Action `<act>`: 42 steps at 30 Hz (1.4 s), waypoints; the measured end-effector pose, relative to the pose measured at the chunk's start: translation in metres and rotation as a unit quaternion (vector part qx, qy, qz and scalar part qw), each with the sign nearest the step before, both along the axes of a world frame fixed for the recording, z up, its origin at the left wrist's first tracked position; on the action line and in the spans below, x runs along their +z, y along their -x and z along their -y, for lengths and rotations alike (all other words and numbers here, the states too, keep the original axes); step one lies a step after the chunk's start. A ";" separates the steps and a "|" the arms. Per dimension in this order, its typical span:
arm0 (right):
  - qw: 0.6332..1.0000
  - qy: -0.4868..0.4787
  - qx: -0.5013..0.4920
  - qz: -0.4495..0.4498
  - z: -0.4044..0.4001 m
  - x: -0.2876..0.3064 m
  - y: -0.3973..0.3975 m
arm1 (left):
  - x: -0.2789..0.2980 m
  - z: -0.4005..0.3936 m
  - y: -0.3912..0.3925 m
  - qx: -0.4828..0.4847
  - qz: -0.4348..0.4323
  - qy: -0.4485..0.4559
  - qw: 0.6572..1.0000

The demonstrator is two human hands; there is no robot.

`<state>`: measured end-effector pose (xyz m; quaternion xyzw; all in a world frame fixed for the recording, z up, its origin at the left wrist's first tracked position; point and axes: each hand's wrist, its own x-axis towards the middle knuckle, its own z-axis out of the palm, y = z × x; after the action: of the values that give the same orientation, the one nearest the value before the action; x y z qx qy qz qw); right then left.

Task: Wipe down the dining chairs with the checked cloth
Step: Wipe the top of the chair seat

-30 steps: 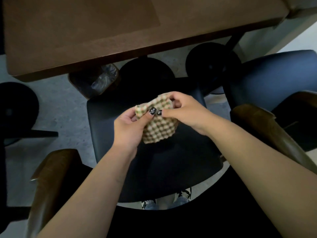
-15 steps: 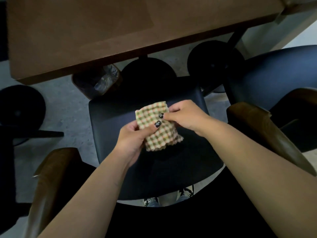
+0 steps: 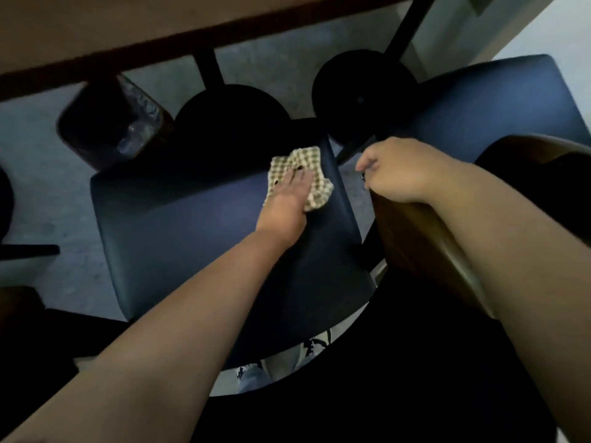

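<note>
The left hand (image 3: 289, 195) lies flat, fingers straight, pressing the checked cloth (image 3: 307, 172) onto the dark blue seat (image 3: 198, 231) of the nearer dining chair, at the seat's far right corner. The hand covers the cloth's middle, so only its crumpled edges show around the fingers. The right hand (image 3: 395, 172) is well apart from the left, resting on the top end of a brown wooden chair back (image 3: 415, 247) to the right; its fingers curl down over the wood's edge, but the fingertips are hidden and blurred, so I cannot tell how firm the grip is. A second blue seat (image 3: 499, 100) sits to the far right, cut off by the frame. The table (image 3: 96, 36) crosses the top, only its underside edge in view. Beneath it a dark bin (image 3: 112, 123) with a clear liner stands on the grey floor (image 3: 38, 148), its contents too dim to make out. Two round black bases (image 3: 361, 87) are lost in shadow.
</note>
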<state>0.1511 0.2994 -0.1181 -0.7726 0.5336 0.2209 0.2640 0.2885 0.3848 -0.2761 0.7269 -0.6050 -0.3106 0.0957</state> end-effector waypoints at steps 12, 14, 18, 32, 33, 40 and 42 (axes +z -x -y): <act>0.981 0.046 0.139 -0.129 -0.009 -0.017 -0.016 | -0.057 -0.063 0.068 -0.407 0.205 -0.037 0.889; 0.976 0.044 0.150 -0.152 -0.013 -0.015 -0.018 | -0.056 -0.072 0.058 -0.486 0.213 -0.024 0.847; 0.973 0.050 0.156 -0.163 -0.014 -0.017 -0.019 | -0.056 -0.093 0.025 -0.611 0.207 -0.002 0.764; 0.900 -0.101 0.403 -0.130 -0.117 -0.052 -0.054 | -0.026 -0.191 -0.122 -0.509 0.278 -0.219 0.785; 0.901 -0.127 0.388 -0.149 -0.110 -0.054 -0.051 | -0.024 -0.191 -0.127 -0.473 0.284 -0.231 0.801; 0.949 -0.114 0.263 -0.133 -0.071 -0.055 -0.063 | -0.027 -0.173 -0.168 0.100 0.257 -0.318 0.907; 0.950 -0.139 0.262 -0.093 -0.078 -0.058 -0.066 | -0.031 -0.169 -0.167 0.229 0.176 -0.313 0.905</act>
<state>0.2170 0.3773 -0.1760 -0.8166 0.2985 0.4254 0.2510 0.4556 0.5541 -0.3067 0.8811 -0.3002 -0.3201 -0.1764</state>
